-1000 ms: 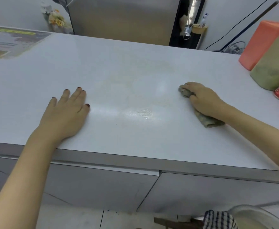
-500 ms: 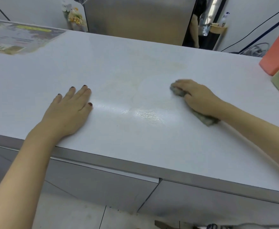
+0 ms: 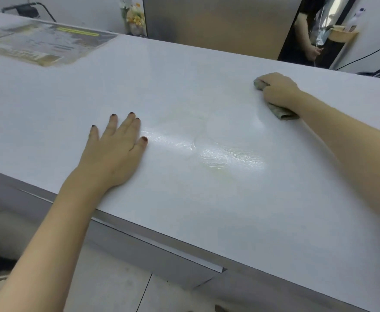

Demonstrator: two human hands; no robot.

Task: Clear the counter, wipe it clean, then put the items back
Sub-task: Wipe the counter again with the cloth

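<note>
A crumpled grey-green cloth [image 3: 282, 112] lies on the white desk [image 3: 207, 210] toward its far right side, pressed flat under the right hand [image 3: 278, 91], whose fingers are curled down and clamped on it; one end of the cloth pokes out past the fingertips and the other end trails out beside the wrist. Nearer the middle of the desk, between the two hands, a wet streaked patch [image 3: 218, 152] shines on the surface. The left hand [image 3: 114, 154] rests palm down just left of that patch, fingers spread apart and holding nothing, its nails painted dark. At the far left of the desk lies a printed sheet [image 3: 40, 45]. Beyond the far edge stand some yellow flowers [image 3: 135, 18].
</note>
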